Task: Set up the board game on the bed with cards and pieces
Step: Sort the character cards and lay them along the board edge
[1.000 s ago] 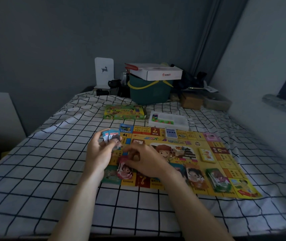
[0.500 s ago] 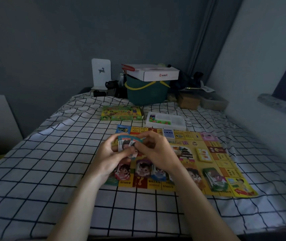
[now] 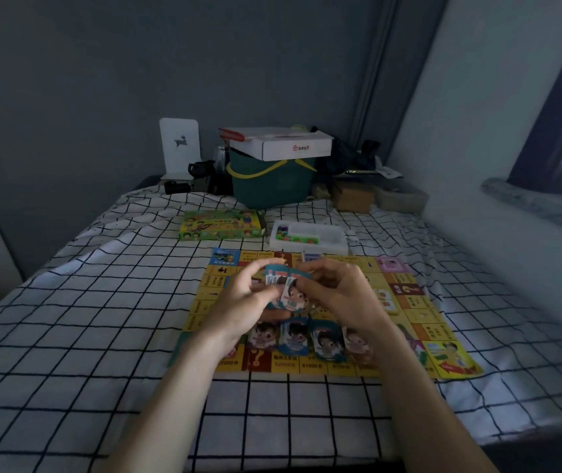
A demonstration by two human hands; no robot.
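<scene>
A yellow game board (image 3: 419, 315) lies flat on the checked bed sheet. Above its middle, my left hand (image 3: 238, 305) grips a small fan of character cards (image 3: 286, 288). My right hand (image 3: 341, 295) pinches the front card of that fan from the right. Several character cards (image 3: 295, 337) lie in a row along the board's near edge, below my hands. The game box (image 3: 220, 225) and a white tray of coloured pieces (image 3: 310, 235) sit just beyond the board's far edge.
At the head of the bed stand a green basket (image 3: 272, 184) with a white carton (image 3: 283, 143) on top, a white stand (image 3: 180, 146), and small boxes (image 3: 354, 196). A wall and window ledge (image 3: 539, 203) run along the right side.
My right hand left the card it laid on the board's near edge and rose to the fan in my left hand. Both hands now meet over the board's middle.
</scene>
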